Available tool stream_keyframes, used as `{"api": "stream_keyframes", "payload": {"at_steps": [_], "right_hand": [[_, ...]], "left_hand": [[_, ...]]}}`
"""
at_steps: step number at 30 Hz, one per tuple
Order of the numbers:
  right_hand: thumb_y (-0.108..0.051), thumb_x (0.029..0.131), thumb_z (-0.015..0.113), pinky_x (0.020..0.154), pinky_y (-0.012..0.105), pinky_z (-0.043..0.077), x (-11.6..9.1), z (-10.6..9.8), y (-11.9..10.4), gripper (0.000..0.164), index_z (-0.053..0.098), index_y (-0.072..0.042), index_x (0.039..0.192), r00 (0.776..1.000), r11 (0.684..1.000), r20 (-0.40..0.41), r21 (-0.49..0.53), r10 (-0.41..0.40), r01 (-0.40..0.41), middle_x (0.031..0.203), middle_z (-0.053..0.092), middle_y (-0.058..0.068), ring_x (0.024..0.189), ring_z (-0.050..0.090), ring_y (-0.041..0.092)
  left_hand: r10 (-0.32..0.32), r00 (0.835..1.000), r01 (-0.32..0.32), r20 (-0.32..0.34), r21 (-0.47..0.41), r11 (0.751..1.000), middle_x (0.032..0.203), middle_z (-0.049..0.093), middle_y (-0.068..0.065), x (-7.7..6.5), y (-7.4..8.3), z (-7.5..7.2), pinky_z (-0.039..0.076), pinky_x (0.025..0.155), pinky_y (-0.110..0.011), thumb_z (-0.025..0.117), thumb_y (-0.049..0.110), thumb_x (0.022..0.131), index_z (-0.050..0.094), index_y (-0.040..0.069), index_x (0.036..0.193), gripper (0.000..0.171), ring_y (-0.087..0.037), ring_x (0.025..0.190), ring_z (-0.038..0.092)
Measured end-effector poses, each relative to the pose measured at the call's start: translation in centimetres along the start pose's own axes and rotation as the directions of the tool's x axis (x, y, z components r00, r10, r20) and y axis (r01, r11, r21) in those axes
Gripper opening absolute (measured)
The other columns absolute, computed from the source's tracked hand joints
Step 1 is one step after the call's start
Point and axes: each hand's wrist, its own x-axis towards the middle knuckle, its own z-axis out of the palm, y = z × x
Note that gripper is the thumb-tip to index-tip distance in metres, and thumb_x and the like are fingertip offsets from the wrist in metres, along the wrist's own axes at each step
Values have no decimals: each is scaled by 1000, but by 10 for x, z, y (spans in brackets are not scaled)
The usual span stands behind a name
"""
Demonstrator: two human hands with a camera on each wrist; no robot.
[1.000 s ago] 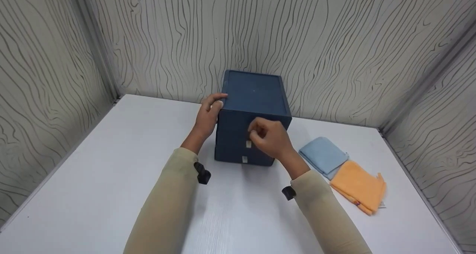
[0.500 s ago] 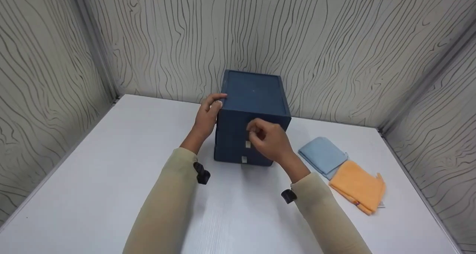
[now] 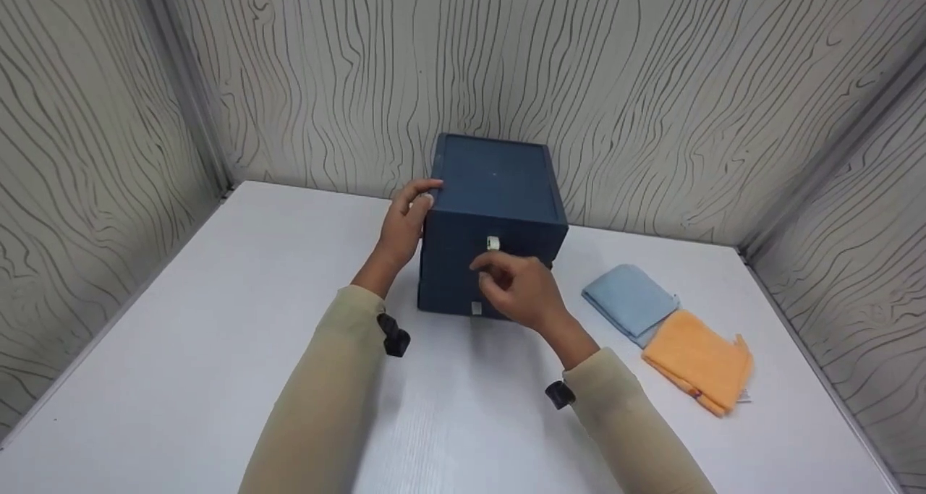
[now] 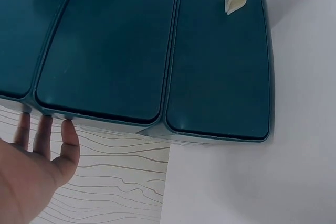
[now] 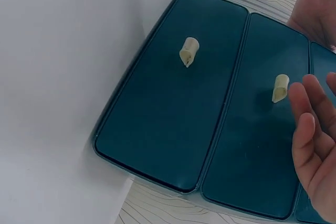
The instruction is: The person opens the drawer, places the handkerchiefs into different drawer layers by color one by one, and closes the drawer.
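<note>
Three closed drawers [image 4: 107, 51] fill the blue cabinet [image 3: 498, 179], contents hidden.

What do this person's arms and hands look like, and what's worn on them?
Long, plain beige sleeves cover both arms. A small black piece shows at the left wrist, another at the right. The left hand and right hand are bare; no cables show.
</note>
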Motion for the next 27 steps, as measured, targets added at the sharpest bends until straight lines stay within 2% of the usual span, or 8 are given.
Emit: {"api": "stream_keyframes", "payload": {"at_steps": [3,9,12,17,27], "right_hand": [[-15,89,60,50,24,42,-2,1,2,16,73,-20,98,1000,1000,10,0,29,-29,62,58,-12,54,49,4],[-20,89,61,53,25,45,-5,4,4,16,73,-20,99,993,994,41,-8,107,-106,67,62,-13,57,53,4],[-22,88,61,54,25,47,-6,6,6,16,73,-21,99,991,992,47,-23,125,-124,69,65,-12,59,55,3],[-22,86,62,56,26,47,-6,10,9,16,72,-21,98,991,991,45,-43,130,-128,71,66,-12,61,56,3],[-21,88,59,57,26,47,-6,16,11,17,73,-22,97,982,983,72,-70,173,-168,71,65,-12,61,55,4]], "left_hand": [[4,1000,-4,-3,13,1000,136,46,-8,0,0,0,48,71,-31,38,23,101,55,15,132,36,-17,85,54],[-3,1000,3,-11,8,1000,143,43,-6,-1,0,0,49,74,-32,38,24,101,55,16,132,36,-19,93,55],[16,1000,-16,2,-6,1000,142,42,-9,-1,-1,0,47,71,-32,37,23,103,53,13,133,36,-17,80,52],[44,999,-44,15,-15,999,145,39,-10,-2,-2,0,45,70,-32,34,21,103,51,9,134,38,-14,70,44],[26,1000,-26,-1,-7,1000,143,42,-7,0,-1,1,46,70,-32,36,23,101,55,13,132,37,-17,84,48]]}}
